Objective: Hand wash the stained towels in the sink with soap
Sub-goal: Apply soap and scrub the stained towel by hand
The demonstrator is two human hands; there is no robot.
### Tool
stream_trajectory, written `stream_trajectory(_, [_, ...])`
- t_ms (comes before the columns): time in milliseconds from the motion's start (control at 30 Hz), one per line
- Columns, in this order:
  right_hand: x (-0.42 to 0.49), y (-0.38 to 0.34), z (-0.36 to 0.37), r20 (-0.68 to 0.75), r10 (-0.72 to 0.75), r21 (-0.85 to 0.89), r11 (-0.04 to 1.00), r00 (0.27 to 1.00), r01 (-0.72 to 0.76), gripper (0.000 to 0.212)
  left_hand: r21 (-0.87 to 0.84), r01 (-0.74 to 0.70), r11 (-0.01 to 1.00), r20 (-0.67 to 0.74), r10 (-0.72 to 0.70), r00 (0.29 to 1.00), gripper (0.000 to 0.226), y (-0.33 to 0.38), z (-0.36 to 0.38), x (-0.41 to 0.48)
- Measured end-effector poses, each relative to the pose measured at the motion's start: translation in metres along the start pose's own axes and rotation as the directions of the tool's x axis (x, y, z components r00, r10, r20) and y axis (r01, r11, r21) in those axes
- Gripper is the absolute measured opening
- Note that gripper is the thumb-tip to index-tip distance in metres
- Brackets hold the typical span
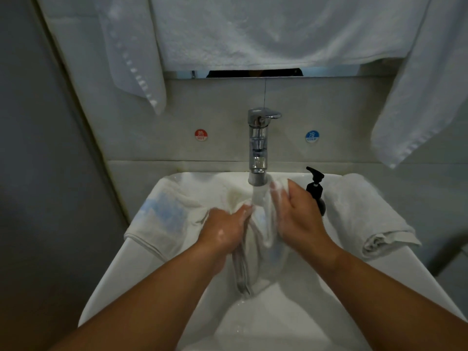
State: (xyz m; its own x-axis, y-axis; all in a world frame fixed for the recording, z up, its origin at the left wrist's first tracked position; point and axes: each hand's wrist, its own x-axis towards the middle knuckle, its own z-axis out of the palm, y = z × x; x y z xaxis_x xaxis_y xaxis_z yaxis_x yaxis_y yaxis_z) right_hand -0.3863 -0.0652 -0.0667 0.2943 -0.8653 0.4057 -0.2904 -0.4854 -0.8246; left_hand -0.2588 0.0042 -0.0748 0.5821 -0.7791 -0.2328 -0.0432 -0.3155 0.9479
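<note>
- The left hand [225, 229] is closed round a bunched fold of the wet towel [260, 239], and the right hand [296, 214] grips its upper edge. Both hold it in the stream from the tap [258, 143], over the middle of the sink [121, 274]
- The fingers look foamy, so the wet cloth could slip out of the grip and drop into the basin
- With the water running hard onto the cloth, spray could go over the front rim, and the soap may rinse off before the stain is worked out
- A second towel [164, 216] with blue marks lies over the left rim. Its corner hangs outside the sink, so it could slide off if tugged
- The soap bottle [316, 191] stands just behind the right hand, where a backward swing of that hand could tip it
- A rolled towel [364, 216] lies on the surface to the right of the sink, near enough to catch splashes
- On the wall are a hot sticker [200, 135] and a cold sticker [312, 136], and white hanging towels [278, 34] are above them, clear of the work
</note>
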Motion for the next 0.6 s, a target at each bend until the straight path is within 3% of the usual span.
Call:
stream_trajectory(100, [0.000,0.005,-0.007,0.045,0.040,0.075,0.996,0.998,-0.043,0.036,-0.085,0.197,0.977,0.270,-0.168,0.948,0.050,-0.001,0.002,-0.007])
stream_trajectory(167, [0.001,0.006,-0.006,0.098,0.058,0.179,0.981,0.993,-0.075,0.033,-0.207,0.239,0.949,0.346,-0.158,0.925,0.045,0.000,0.004,-0.007])
stream_trajectory(233, [0.001,0.009,-0.004,0.127,0.065,0.185,0.979,0.990,-0.088,0.033,-0.317,0.179,0.931,0.241,-0.103,0.965,0.039,0.000,0.008,-0.007])
stream_trajectory(267, [0.002,0.011,-0.002,0.119,0.067,0.117,0.990,0.991,-0.081,0.034,-0.287,0.052,0.957,0.139,-0.012,0.990,0.037,-0.002,0.010,-0.005])
stream_trajectory(333, [0.002,0.014,0.003,0.104,0.095,-0.050,0.995,0.990,-0.090,0.038,-0.005,-0.277,0.961,0.023,0.277,0.961,0.035,-0.004,0.014,-0.009])
stream_trajectory(400, [-0.004,0.011,0.007,0.124,0.135,-0.150,0.982,0.983,-0.116,0.039,0.262,-0.463,0.847,-0.045,0.490,0.870,0.024,-0.002,0.018,-0.015])
stream_trajectory(500, [-0.018,-0.001,0.014,0.129,0.029,-0.135,0.991,0.991,-0.012,0.035,0.283,-0.416,0.864,-0.191,0.476,0.859,0.027,0.000,0.016,-0.006])
stream_trajectory(600, [-0.017,-0.012,0.016,0.052,-0.024,-0.078,0.997,0.998,0.028,0.035,0.357,-0.418,0.835,-0.141,0.491,0.860,0.043,-0.007,0.014,-0.005])
